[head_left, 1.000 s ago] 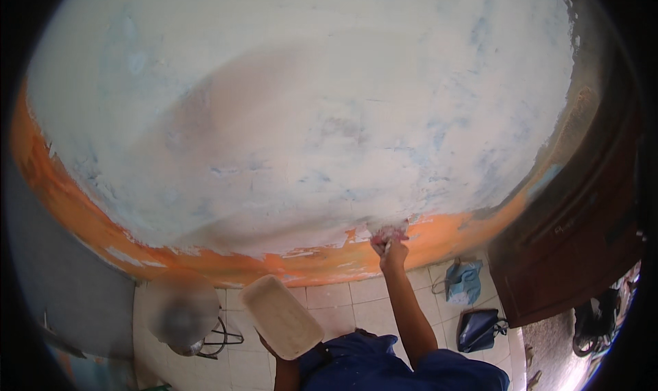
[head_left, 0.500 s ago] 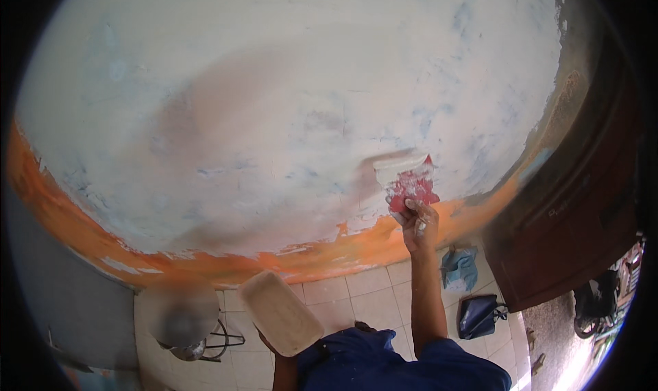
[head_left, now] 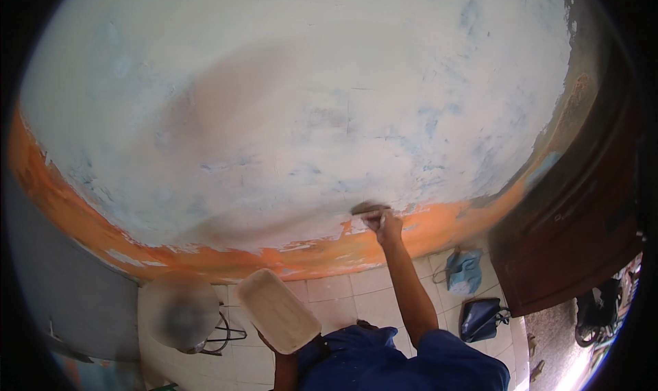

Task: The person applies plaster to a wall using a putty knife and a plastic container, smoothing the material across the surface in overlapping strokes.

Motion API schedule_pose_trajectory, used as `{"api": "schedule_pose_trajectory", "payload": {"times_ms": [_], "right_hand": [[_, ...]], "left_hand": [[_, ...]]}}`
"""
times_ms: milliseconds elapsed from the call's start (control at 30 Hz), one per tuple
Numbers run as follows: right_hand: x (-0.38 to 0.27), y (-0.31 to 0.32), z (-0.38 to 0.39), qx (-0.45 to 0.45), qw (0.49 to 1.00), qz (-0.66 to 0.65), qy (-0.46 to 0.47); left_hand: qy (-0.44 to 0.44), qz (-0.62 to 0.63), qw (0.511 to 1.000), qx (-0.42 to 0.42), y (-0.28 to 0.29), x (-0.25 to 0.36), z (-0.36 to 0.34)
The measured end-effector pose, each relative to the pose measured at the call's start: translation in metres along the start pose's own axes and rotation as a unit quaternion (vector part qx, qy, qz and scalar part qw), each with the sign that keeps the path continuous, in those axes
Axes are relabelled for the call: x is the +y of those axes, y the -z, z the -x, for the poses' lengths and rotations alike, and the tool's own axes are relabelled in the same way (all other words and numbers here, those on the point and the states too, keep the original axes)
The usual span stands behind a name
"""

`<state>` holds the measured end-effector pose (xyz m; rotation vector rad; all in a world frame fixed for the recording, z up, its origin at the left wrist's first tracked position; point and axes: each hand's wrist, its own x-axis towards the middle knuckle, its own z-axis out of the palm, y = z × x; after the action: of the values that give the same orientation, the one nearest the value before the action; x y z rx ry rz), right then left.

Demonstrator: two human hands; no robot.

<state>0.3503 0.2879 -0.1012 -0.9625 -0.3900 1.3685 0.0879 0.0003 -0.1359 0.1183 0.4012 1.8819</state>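
My right hand grips a putty knife, seen nearly edge-on against the lower part of the white, patchy wall, just above its orange band. My left hand is mostly hidden under a pale, shallow rectangular tray, which it holds in front of my blue clothing. The wall bears a soft shadow running left from the knife.
A blurred round grey object with a black metal frame stands on the tiled floor at lower left, beside a grey wall. At right are a light-blue bag, a dark bag, a maroon door and a wheeled vehicle outside.
My right hand went up the wall with the knife's red, smeared face showing, then came back down and left, turning it edge-on. The tray has barely shifted.
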Motion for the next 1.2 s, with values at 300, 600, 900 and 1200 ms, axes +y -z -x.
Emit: {"api": "schedule_pose_trajectory", "payload": {"times_ms": [300, 600, 900, 1200], "right_hand": [[-0.114, -0.076, 0.068, -0.063, 0.994, -0.032, 0.084], [-0.037, -0.001, 0.115, 0.085, 0.996, -0.038, -0.004], [0.034, -0.04, 0.024, 0.077, 0.997, -0.025, -0.011], [-0.099, -0.12, 0.12, -0.055, 0.994, -0.023, 0.09]], "left_hand": [[0.015, 0.019, 1.0, -0.005, -0.001, -0.003, 0.006], [0.041, 0.05, 0.998, -0.024, -0.006, -0.002, 0.007], [0.066, 0.069, 0.995, -0.039, -0.007, 0.009, 0.005], [0.11, 0.096, 0.988, -0.047, -0.003, 0.019, 0.006]]}}
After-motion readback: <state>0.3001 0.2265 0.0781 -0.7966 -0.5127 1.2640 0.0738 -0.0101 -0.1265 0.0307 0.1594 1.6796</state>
